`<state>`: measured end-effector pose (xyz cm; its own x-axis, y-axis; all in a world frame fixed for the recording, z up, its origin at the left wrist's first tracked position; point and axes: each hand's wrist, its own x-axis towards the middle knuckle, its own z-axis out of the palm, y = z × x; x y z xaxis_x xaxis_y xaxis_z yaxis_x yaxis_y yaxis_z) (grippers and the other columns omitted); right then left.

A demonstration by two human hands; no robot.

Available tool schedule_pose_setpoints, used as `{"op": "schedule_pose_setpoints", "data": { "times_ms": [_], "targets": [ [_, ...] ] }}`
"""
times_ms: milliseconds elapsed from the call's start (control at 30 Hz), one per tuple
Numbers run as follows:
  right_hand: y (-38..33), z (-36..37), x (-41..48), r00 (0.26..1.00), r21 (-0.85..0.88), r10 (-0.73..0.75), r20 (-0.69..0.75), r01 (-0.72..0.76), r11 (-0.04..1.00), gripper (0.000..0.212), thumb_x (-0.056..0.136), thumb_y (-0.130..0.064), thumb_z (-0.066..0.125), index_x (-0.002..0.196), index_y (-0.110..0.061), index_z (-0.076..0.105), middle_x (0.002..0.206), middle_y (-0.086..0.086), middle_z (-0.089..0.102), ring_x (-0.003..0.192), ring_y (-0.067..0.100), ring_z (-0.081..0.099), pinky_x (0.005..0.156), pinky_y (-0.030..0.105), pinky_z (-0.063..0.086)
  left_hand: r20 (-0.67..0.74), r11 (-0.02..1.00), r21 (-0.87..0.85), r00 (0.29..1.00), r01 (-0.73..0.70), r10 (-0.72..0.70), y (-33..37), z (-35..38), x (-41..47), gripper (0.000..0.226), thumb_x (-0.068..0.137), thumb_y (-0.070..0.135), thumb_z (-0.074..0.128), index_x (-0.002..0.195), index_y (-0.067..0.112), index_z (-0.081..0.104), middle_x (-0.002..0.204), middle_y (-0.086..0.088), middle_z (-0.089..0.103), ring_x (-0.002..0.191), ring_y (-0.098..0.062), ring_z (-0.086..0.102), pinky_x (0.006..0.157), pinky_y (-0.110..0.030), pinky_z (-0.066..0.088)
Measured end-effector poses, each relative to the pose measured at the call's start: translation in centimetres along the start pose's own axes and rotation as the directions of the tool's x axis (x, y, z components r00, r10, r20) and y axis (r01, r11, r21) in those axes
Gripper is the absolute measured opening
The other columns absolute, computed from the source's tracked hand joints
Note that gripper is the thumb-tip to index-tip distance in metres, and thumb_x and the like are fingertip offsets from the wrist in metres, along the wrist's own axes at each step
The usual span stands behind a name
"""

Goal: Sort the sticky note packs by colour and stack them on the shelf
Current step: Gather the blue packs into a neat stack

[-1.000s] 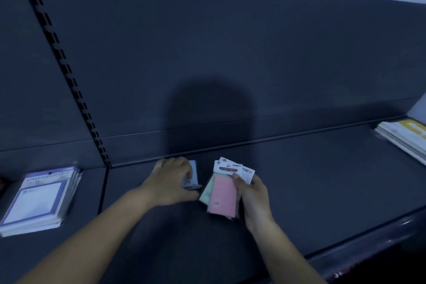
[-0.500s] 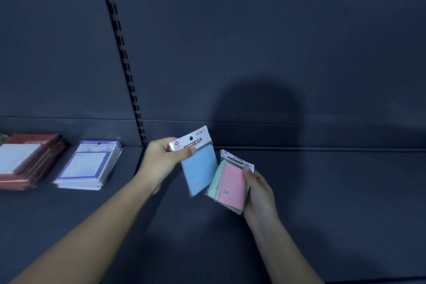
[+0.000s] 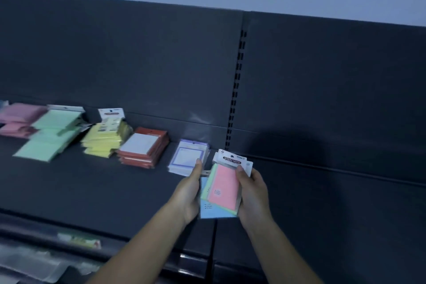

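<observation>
Both hands hold a fanned bundle of sticky note packs above the dark shelf (image 3: 92, 191). On top is a pink pack (image 3: 223, 185), with a green pack's edge (image 3: 211, 181) showing beneath it and a blue pack (image 3: 213, 211) at the bottom. My right hand (image 3: 252, 193) grips the bundle from the right, thumb on the pink pack near its white header. My left hand (image 3: 189, 193) holds the left edge of the blue pack. On the shelf to the left lie stacks by colour: pink (image 3: 19, 117), green (image 3: 49, 134), yellow (image 3: 106, 138).
A red-framed stack (image 3: 145, 147) and a purple-framed stack (image 3: 187, 157) of note pads lie on the shelf just left of my hands. A slotted upright (image 3: 236, 90) splits the back panel. Clear plastic wrapping (image 3: 34, 263) lies below the shelf's front edge.
My left hand lifted the blue pack off the shelf and brought it under the pink and green packs in my right hand. The view swung left, showing the coloured stacks.
</observation>
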<state>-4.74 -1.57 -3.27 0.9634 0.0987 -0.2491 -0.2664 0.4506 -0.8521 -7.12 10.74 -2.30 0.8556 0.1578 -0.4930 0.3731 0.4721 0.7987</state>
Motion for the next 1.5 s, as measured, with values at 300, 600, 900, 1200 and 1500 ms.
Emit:
{"op": "schedule_pose_setpoints", "data": {
  "times_ms": [300,600,900,1200,1500],
  "targets": [
    [5.8,9.9,-5.0,0.997,-0.065,0.001,0.071,0.004,0.998,0.019,0.096,-0.023,0.051,0.111,-0.013,0.059,0.097,0.009,0.07,0.076,0.018,0.067,0.054,0.028,0.054,0.043,0.946,0.237,0.976,-0.219,0.215,2.1,-11.4,-5.8,0.036,0.086,0.035,0.065,0.107,0.006,0.066,0.096,-0.011,0.074,0.09,-0.025,0.07,0.084,-0.034,0.055],
    [13.0,21.1,-11.0,0.931,-0.263,0.025,0.364,0.077,0.962,0.027,0.085,-0.008,0.065,0.111,-0.011,0.058,0.098,0.008,0.071,0.078,0.015,0.07,0.054,0.02,0.052,-0.293,0.935,0.067,0.889,-0.347,0.351,4.8,-24.8,-11.6,0.043,0.074,0.02,0.078,0.107,0.002,0.056,0.081,-0.013,0.072,0.063,-0.02,0.069,0.055,-0.034,0.057],
    [19.1,28.5,-14.3,0.911,-0.373,0.117,0.395,0.043,0.927,0.01,0.093,-0.015,0.056,0.1,-0.011,0.062,0.092,0.005,0.072,0.08,0.015,0.069,0.062,0.023,0.054,-0.442,0.912,0.032,0.812,-0.41,0.381,5.8,-34.9,-15.4,0.017,0.094,0.028,0.054,0.096,0.011,0.055,0.083,-0.008,0.071,0.067,-0.017,0.068,0.052,-0.025,0.052],
    [23.7,36.5,-12.8,0.884,-0.362,0.11,0.455,0.071,0.929,0.014,0.095,-0.016,0.053,0.108,-0.014,0.059,0.1,0.004,0.069,0.092,0.017,0.067,0.082,0.034,0.055,-0.475,0.879,-0.172,0.819,-0.444,0.321,8.4,-42.8,-15.4,0.026,0.086,0.008,0.062,0.111,0.002,0.059,0.096,-0.015,0.073,0.081,-0.027,0.071,0.067,-0.035,0.059],
    [26.6,47.0,-5.5,0.918,-0.299,-0.017,0.397,0.147,0.943,0.006,0.094,-0.015,0.054,0.097,-0.014,0.059,0.092,-0.002,0.067,0.083,0.012,0.064,0.071,0.024,0.049,-0.448,0.902,-0.108,0.831,-0.418,0.331,16.4,-49.5,-9.0,0.019,0.089,0.022,0.061,0.105,0.015,0.064,0.094,-0.006,0.074,0.079,-0.019,0.071,0.065,-0.03,0.056]
  ]
}}
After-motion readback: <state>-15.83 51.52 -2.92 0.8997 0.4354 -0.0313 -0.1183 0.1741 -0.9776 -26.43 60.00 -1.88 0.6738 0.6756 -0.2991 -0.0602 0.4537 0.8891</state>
